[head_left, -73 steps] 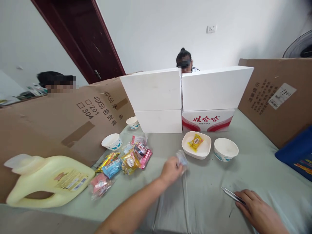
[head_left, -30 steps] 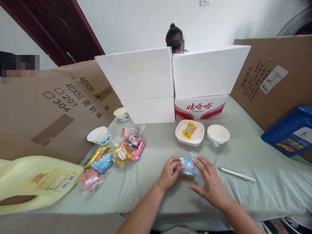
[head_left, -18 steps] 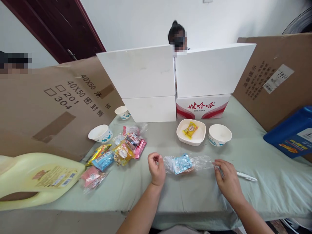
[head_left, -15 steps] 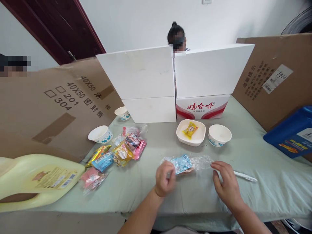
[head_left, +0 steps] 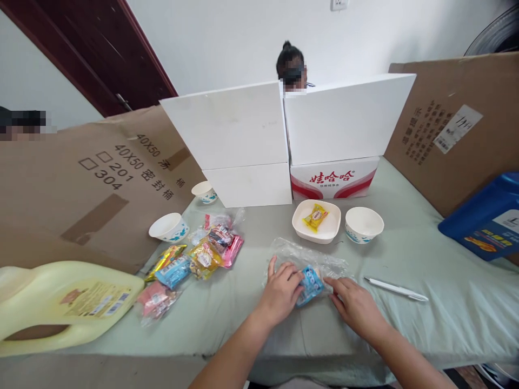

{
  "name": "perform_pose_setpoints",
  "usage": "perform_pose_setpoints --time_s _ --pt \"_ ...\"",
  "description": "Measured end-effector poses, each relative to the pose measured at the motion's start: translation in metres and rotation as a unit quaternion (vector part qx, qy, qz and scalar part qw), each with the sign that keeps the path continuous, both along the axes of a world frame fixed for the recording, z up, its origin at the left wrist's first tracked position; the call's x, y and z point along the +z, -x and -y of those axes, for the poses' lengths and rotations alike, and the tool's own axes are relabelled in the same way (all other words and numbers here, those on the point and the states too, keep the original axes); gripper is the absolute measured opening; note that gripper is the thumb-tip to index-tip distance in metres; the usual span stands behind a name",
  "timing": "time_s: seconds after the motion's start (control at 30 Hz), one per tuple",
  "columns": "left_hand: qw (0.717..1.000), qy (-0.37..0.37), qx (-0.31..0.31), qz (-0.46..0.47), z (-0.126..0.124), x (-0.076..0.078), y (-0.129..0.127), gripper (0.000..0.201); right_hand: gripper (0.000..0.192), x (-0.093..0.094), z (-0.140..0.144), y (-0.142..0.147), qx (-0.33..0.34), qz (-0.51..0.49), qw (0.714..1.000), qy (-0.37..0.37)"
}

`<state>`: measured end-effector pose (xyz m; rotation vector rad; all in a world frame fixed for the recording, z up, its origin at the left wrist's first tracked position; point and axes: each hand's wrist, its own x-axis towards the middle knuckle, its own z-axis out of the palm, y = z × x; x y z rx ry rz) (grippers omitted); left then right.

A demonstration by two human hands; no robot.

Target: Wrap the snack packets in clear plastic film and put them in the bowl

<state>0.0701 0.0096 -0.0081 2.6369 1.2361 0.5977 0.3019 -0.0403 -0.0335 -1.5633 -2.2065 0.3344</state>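
On the table in front of me lies a small blue printed snack packet (head_left: 311, 284), with a crumpled clear plastic bag (head_left: 295, 249) around and behind it. The thumb and forefinger of my left hand (head_left: 279, 289) close on the packet's left edge, while its other fingers rest on the bag. Opposite, my right hand (head_left: 354, 308) reaches in with its fingertips at the packet's right end and thumb apart from them. A white pen (head_left: 397, 289) lies beyond my right hand. Behind the bag, a yellow-wrapped snack (head_left: 315, 217) sits in a white square bowl (head_left: 298, 227).
A round bowl (head_left: 364, 224) stands beside the square one. Several wrapped snacks (head_left: 206, 256) are piled left, near two more bowls (head_left: 168, 227). A yellow jug (head_left: 97, 308), a blue jug (head_left: 486, 221), cardboard panels (head_left: 81, 178) and white boxes (head_left: 247, 186) border the table. A person sits behind.
My right hand has moved left to the packet. My left hand has turned palm down and come onto it. The packet has tilted and shifted towards me; the bag now spreads behind it.
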Motion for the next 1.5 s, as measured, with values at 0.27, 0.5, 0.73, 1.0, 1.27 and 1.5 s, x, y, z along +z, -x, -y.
perform_pose_setpoints --time_s 0.27,0.5,0.73,1.0,1.27,1.5 --pt "0.995 0.079 0.009 0.054 0.009 0.004 -0.002 0.021 0.005 0.038 0.022 0.001 0.12 0.009 0.99 0.073" --pt "0.994 0.107 0.033 -0.005 0.002 0.001 -0.025 0.062 0.024 0.006 0.002 0.001 -0.003 -0.035 0.996 -0.08" --pt "0.974 0.221 -0.035 -0.019 0.032 0.008 -0.017 0.067 0.032 -0.037 0.005 -0.009 -0.015 0.062 0.991 -0.118" --pt "0.87 0.452 -0.011 0.197 0.018 0.006 -0.002 0.076 0.032 -0.042 0.006 -0.006 -0.025 0.083 0.987 -0.135" --pt "0.853 0.298 0.063 0.423 -0.102 0.039 -0.033 0.064 0.03 -0.041 0.006 -0.005 -0.029 0.071 0.986 -0.146" --pt "0.932 0.21 0.008 0.294 -0.154 0.046 -0.09 0.051 0.03 -0.036 0.008 -0.004 -0.027 0.073 0.989 -0.13"
